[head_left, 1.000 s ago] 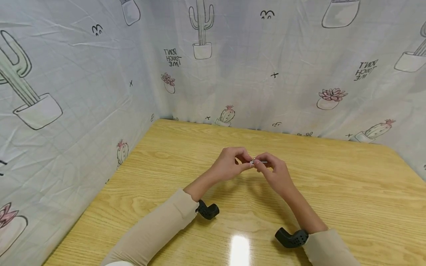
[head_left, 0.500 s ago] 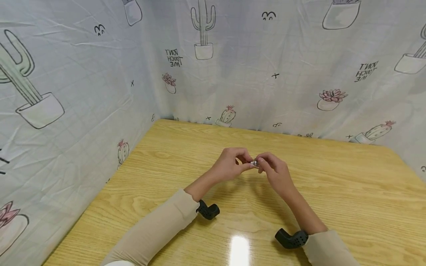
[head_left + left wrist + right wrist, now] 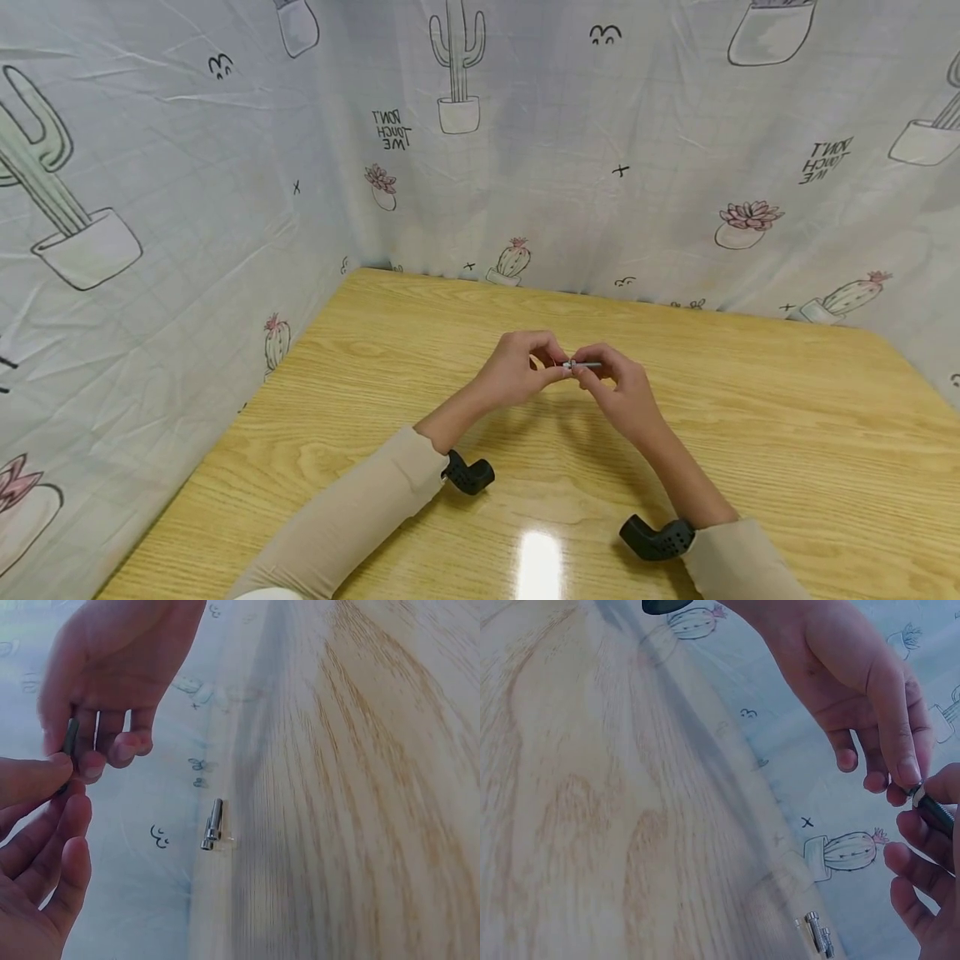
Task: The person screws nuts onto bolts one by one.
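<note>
Both hands meet over the table around one small metal bolt (image 3: pixel 590 364). My left hand (image 3: pixel 517 369) pinches the end on the left between thumb and fingertips. My right hand (image 3: pixel 622 392) has thumb and fingers on it from the other side, and the shank runs along its fingers. In the right wrist view a threaded shank (image 3: pixel 939 816) shows, with a bright silver collar (image 3: pixel 919 797) where the fingertips come together. Whether that collar is a nut or the bolt's head, I cannot tell. The left wrist view shows a dark shank end (image 3: pixel 71 736) rising between the hands.
Socket-head bolts (image 3: pixel 214 821) lie side by side on the wooden table (image 3: pixel 787 417), beneath the hands and hidden in the head view. A cactus-print curtain (image 3: pixel 555 208) hangs along the table's back and left edges. Black wrist mounts (image 3: pixel 658 537) stick out from the sleeves.
My right fingers shifted along the bolt: half a second ago they covered its shank and bared a silver piece; now the shank shows again. The left hand has hardly moved.
</note>
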Demonstrator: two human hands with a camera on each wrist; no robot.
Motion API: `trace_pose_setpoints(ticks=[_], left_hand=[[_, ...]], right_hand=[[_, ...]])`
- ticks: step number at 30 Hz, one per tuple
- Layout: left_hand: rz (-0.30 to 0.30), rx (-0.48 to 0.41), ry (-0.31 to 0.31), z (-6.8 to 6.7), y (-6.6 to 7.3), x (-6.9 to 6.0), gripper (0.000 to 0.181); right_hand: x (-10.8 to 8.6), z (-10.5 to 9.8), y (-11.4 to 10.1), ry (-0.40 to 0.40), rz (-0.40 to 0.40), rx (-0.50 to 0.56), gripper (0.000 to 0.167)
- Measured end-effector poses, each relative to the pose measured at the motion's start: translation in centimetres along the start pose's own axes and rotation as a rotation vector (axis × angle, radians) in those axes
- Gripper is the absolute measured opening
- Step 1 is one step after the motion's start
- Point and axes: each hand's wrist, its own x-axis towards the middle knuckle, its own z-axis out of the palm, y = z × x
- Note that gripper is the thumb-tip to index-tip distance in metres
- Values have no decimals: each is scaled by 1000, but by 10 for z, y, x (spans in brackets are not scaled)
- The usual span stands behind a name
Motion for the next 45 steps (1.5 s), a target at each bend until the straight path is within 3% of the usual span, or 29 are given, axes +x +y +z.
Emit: trace_pose_setpoints(ticks=[6,14,18,21,27,38,45], left_hand=[[37,41,-15,0,2,0,4],[60,60,-31,1,5,-1,4],[55,76,-18,2,3,-2,4],[46,92,-5,2,1,-2,5],[38,75,18,1,-1,-1,5],[35,69,11,2,2,-1,4],[61,90,-9,2,8,-2,3]], right_hand=[[0,0,1,6,31,-53,14],[2,1,1,-14,97,-53,37],[0,1,1,9,90,-38,27],[-1,1,1,19,33,-16,16],[-1,2,4,14,-66,18,21],[-1,0,1,11,2,-22,13],[-1,-2,-27,-15,50,-67,22]])
